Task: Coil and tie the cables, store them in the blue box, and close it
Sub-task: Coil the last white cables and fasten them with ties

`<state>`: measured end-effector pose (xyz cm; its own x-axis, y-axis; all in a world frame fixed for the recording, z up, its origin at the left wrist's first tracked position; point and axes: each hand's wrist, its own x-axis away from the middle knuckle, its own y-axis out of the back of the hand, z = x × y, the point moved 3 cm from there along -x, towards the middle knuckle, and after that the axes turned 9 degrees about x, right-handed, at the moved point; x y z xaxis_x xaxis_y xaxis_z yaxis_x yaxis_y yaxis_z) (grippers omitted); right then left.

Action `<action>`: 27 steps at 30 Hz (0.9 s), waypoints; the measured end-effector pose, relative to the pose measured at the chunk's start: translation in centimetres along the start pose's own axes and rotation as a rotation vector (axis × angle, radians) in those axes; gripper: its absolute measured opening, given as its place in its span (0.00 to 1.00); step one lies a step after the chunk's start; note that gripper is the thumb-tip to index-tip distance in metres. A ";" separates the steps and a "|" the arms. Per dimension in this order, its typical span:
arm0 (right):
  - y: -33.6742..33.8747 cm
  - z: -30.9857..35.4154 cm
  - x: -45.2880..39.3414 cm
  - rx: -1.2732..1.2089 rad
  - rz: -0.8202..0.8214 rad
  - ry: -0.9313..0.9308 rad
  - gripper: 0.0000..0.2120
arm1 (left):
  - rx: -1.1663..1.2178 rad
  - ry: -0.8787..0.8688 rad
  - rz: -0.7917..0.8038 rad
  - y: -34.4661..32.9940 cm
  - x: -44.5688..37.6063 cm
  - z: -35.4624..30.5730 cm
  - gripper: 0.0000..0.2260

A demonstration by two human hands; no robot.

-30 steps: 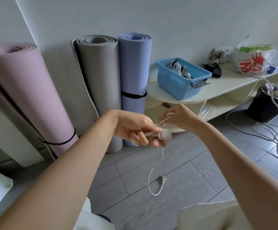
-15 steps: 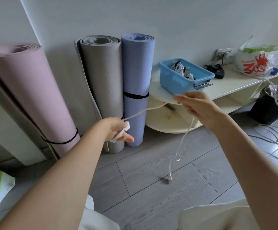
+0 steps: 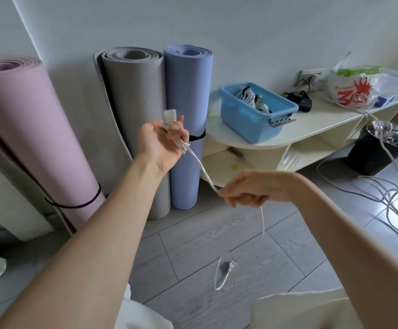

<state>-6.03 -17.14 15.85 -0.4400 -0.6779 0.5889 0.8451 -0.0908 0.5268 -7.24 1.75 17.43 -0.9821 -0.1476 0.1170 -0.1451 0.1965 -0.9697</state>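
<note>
My left hand (image 3: 161,142), palm up, grips the end of a white cable (image 3: 202,168) with its white block (image 3: 170,117) poking above the fingers and a few turns of cord gathered in the fist. The cord runs down and right to my right hand (image 3: 244,192), which pinches it with curled fingers. Below that hand the cable hangs to the floor, ending in a two-pin plug (image 3: 231,267). The blue box (image 3: 247,119) stands open on the cream shelf unit (image 3: 323,127), with coiled cables (image 3: 252,97) inside. No lid is in sight.
Three rolled mats, pink (image 3: 29,129), grey (image 3: 138,110) and lavender (image 3: 188,96), lean on the wall. A black adapter (image 3: 301,102) and printed plastic bag (image 3: 354,90) sit on the shelf. A black bin (image 3: 380,150) and loose grey cables (image 3: 390,193) lie right.
My left hand rose and turned palm up with the block end. My right hand dropped lower and closer to it, sliding along the cord, and the plug shifted on the floor.
</note>
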 end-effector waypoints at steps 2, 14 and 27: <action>-1.4 -0.4 -1.1 0.078 0.100 -0.098 0.20 | -0.147 0.198 0.044 -0.9 0.4 1.6 0.14; 4.0 -3.5 0.4 0.154 -0.807 -0.161 0.30 | -1.308 1.113 -0.096 4.3 3.9 3.6 0.17; 2.7 1.7 1.3 -0.410 -0.546 0.294 0.25 | -0.427 0.121 -0.401 5.5 0.1 0.2 0.18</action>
<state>-4.79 -17.05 19.05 -0.7791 -0.6204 0.0898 0.6001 -0.6967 0.3930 -8.10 2.61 12.09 -0.8438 -0.1841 0.5041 -0.5181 0.5244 -0.6757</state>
